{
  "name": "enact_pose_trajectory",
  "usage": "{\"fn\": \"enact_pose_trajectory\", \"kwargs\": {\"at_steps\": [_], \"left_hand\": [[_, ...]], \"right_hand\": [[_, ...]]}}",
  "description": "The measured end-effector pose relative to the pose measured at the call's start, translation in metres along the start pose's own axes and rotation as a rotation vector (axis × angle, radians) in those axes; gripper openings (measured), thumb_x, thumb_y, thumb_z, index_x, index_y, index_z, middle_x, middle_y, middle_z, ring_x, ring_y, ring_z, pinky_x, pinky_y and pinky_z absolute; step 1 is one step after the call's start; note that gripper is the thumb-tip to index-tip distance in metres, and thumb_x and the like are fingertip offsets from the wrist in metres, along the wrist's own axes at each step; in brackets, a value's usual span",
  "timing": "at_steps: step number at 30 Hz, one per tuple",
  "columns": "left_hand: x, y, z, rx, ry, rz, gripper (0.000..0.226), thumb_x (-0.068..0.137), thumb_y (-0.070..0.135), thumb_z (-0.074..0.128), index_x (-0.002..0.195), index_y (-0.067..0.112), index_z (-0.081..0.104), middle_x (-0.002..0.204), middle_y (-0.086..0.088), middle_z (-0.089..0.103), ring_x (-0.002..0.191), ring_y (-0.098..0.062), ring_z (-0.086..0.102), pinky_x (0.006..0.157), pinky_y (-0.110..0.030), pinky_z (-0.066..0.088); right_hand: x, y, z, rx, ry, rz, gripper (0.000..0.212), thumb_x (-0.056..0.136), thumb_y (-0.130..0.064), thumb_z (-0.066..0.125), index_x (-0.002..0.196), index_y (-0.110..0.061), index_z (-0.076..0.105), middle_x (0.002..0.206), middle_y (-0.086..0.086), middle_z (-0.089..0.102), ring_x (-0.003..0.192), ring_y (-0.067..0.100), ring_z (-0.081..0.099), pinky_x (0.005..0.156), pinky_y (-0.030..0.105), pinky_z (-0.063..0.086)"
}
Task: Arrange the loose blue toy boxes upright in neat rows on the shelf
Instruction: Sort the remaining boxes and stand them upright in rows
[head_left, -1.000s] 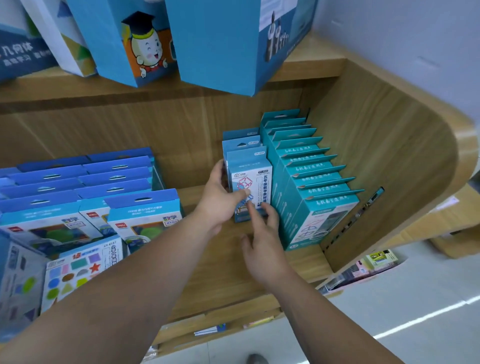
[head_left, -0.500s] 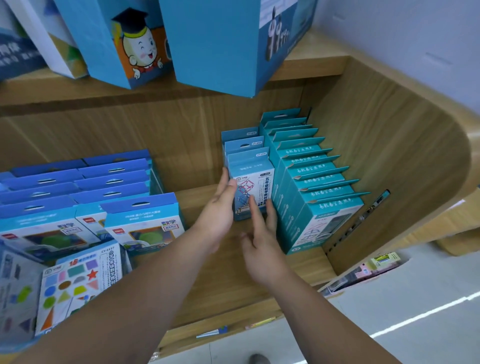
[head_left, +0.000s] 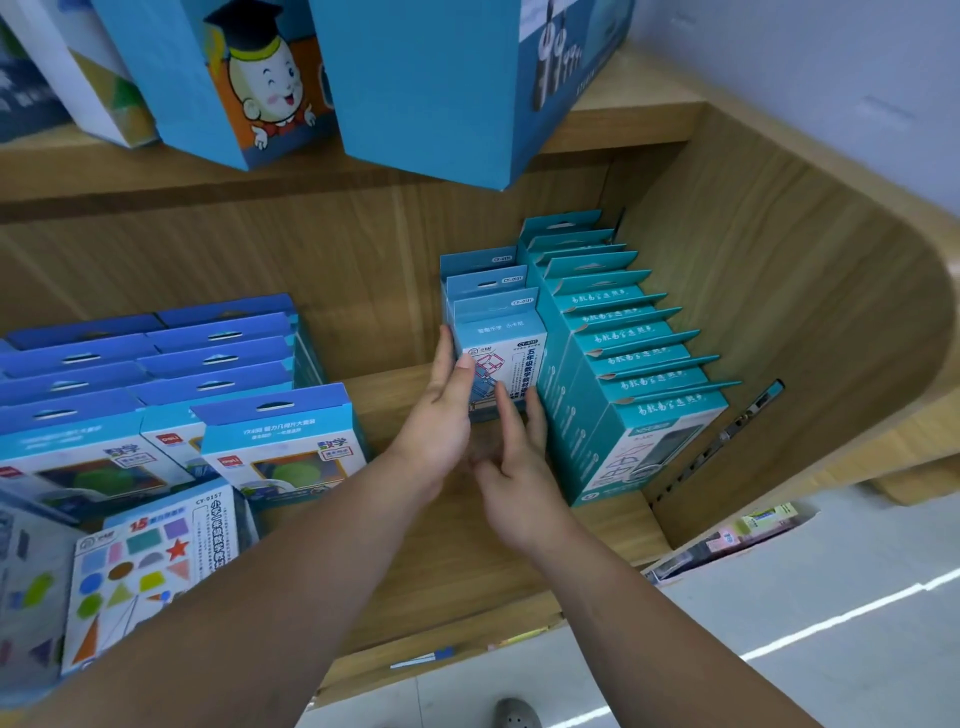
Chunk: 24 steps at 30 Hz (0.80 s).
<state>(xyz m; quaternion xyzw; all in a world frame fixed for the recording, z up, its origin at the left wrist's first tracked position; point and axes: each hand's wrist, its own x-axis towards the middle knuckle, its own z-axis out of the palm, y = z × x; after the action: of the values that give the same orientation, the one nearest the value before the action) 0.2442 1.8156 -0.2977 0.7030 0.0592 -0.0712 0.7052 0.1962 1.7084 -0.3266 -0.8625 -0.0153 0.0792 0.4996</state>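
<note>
A short row of three small light-blue toy boxes (head_left: 498, 332) stands upright on the wooden shelf (head_left: 498, 561), against a longer row of teal boxes (head_left: 628, 374). My left hand (head_left: 441, 415) lies flat against the left side and front of the nearest small box, its thumb on the box face. My right hand (head_left: 514, 467) touches the lower front of that box with straight fingers, beside the teal row.
Rows of darker blue boxes (head_left: 156, 379) fill the shelf's left part, with a shapes box (head_left: 150, 571) leaning in front. Large blue cartons (head_left: 415, 83) overhang from the upper shelf. A curved wooden side wall (head_left: 810, 332) closes the right end.
Both hands pushed the front small box back against the two behind it. The left thumb moved off the box front toward its left edge. The view shifted slightly.
</note>
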Motion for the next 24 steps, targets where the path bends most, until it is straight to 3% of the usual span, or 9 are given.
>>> {"fn": "enact_pose_trajectory", "kwargs": {"at_steps": [3,6,8,11,15,18,21,24], "left_hand": [[-0.003,0.004,0.002,-0.007,0.022,-0.002,0.054,0.108,0.040,0.031,0.158,0.041,0.011,0.134,0.019,0.047,0.099,0.021,0.047,0.083,-0.002,0.032],[-0.006,0.006,0.005,-0.001,0.042,-0.006,0.055,0.109,0.038,0.032,0.159,0.039,0.010,0.137,0.016,0.048,0.119,0.005,0.046,0.087,-0.005,0.033],[-0.013,0.011,0.008,-0.018,0.049,-0.013,0.056,0.109,0.036,0.032,0.159,0.036,0.009,0.140,0.012,0.048,0.122,0.002,0.042,0.078,0.004,0.034],[-0.032,0.017,0.008,0.025,0.072,-0.009,0.057,0.108,0.034,0.036,0.160,0.033,0.012,0.137,0.016,0.041,0.124,0.004,0.035,0.066,0.011,0.028],[-0.069,0.017,-0.007,0.138,0.121,0.071,0.051,0.106,0.028,0.043,0.156,0.027,0.030,0.142,0.020,0.040,0.131,0.008,0.036,0.091,0.008,0.026],[-0.099,0.025,-0.028,0.212,0.197,0.154,0.037,0.103,0.015,0.050,0.140,0.019,0.054,0.136,0.011,0.059,0.118,0.011,0.055,0.101,-0.007,0.038],[-0.126,0.028,-0.060,0.288,0.462,0.239,0.021,0.099,0.011,0.058,0.113,0.021,0.070,0.104,0.011,0.071,0.096,0.002,0.065,0.086,-0.018,0.050],[-0.152,0.028,-0.095,0.361,0.726,0.254,0.011,0.096,0.020,0.065,0.099,0.029,0.070,0.090,0.011,0.068,0.080,-0.010,0.064,0.070,-0.032,0.053]], "right_hand": [[-0.002,0.000,-0.004,-0.024,-0.025,-0.005,0.083,0.099,-0.016,0.051,0.157,-0.048,0.002,0.164,-0.019,-0.024,0.151,0.002,-0.015,0.127,0.036,0.003],[-0.006,-0.002,-0.011,0.012,-0.044,-0.011,0.078,0.102,-0.017,0.049,0.158,-0.046,0.004,0.165,-0.018,-0.019,0.151,0.000,-0.012,0.124,0.029,0.000],[-0.008,0.000,-0.013,0.021,0.002,-0.041,0.071,0.103,-0.018,0.049,0.158,-0.042,0.011,0.167,-0.016,-0.008,0.152,0.000,-0.005,0.125,0.029,0.002],[-0.013,0.003,-0.011,0.096,0.114,-0.136,0.056,0.101,-0.017,0.050,0.153,-0.032,0.035,0.162,-0.011,0.025,0.149,0.005,0.025,0.124,0.039,0.025],[-0.019,-0.007,-0.009,0.168,0.172,-0.299,0.037,0.098,-0.021,0.053,0.132,-0.034,0.055,0.134,-0.010,0.050,0.120,0.006,0.056,0.103,0.033,0.049],[-0.014,-0.023,0.000,0.222,0.103,-0.333,0.031,0.098,-0.020,0.061,0.122,-0.039,0.055,0.121,-0.012,0.054,0.106,0.001,0.060,0.090,0.021,0.049],[-0.008,-0.038,0.026,0.202,-0.008,-0.333,0.044,0.090,-0.028,0.071,0.130,-0.034,0.055,0.124,-0.012,0.055,0.106,0.003,0.060,0.089,0.026,0.051],[-0.003,-0.052,0.049,0.121,-0.043,-0.340,0.065,0.086,-0.029,0.077,0.143,-0.030,0.047,0.137,-0.012,0.053,0.122,0.004,0.051,0.101,0.025,0.043]]}}
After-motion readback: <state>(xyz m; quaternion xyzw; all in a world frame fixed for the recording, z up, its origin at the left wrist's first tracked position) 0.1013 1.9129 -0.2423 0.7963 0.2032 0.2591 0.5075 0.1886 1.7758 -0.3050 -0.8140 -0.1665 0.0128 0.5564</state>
